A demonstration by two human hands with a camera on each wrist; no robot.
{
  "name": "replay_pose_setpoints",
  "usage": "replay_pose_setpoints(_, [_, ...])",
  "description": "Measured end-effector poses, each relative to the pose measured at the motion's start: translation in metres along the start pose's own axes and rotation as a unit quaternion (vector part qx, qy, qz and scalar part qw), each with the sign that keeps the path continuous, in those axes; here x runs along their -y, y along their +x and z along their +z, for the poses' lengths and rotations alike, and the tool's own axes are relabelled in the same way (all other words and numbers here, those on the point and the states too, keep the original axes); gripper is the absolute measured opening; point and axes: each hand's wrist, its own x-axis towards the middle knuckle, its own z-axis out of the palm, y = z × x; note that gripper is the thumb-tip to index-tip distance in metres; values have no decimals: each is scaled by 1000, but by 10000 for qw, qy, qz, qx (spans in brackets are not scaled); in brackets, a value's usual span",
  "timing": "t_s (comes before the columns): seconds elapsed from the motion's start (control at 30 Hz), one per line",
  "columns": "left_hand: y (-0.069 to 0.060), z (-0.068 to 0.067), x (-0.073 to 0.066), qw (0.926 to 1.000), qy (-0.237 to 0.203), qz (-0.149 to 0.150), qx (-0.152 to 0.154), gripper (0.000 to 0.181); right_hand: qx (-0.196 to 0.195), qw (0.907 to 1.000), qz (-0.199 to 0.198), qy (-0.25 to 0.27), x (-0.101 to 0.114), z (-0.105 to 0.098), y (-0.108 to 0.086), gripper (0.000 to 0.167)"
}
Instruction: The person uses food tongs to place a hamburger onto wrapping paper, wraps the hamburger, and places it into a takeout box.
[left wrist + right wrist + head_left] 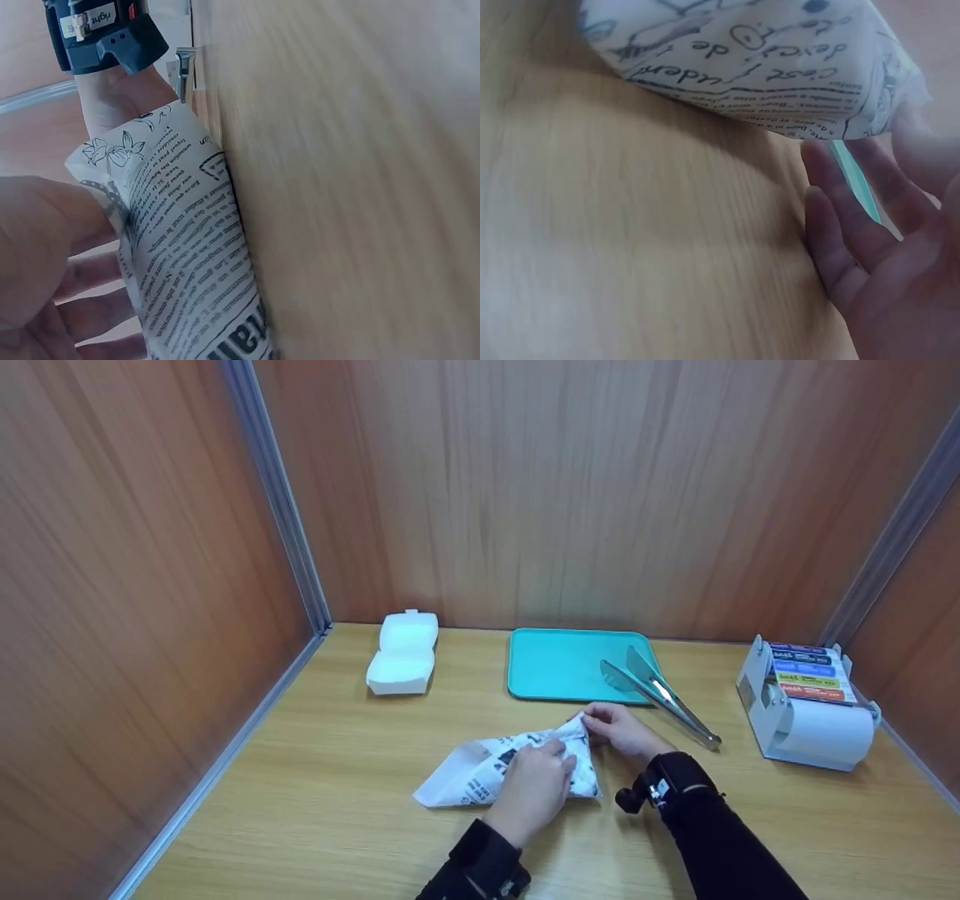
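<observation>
A white paper-wrapped package, printed with black lettering and drawings, lies on the wooden table. Its left end is a loose, flat flap of paper. My left hand grips the package from above. In the left wrist view the thumb meets the upper fold while the other fingers reach over behind it. At the package's far right corner, my right hand pinches the paper between thumb and fingers. In the right wrist view the lower fingers extend beneath that corner. What the paper encloses is hidden.
Behind the package, a turquoise tray bears metal tongs that overhang its right front edge. An opened white clamshell box stands at the back left. A white dispenser with a paper roll and coloured labels stands right. Wood panels enclose the table.
</observation>
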Motion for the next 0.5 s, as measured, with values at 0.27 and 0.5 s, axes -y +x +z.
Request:
replay_pose_setpoints(0.27, [1, 2, -4, 9992, 289, 257, 127, 24, -545, 9956, 263, -715, 3, -4, 5, 18])
replay_pose_setpoints(0.5, [2, 2, -4, 9977, 587, 209, 280, 22, -375, 9940, 488, -907, -2, -6, 9, 23])
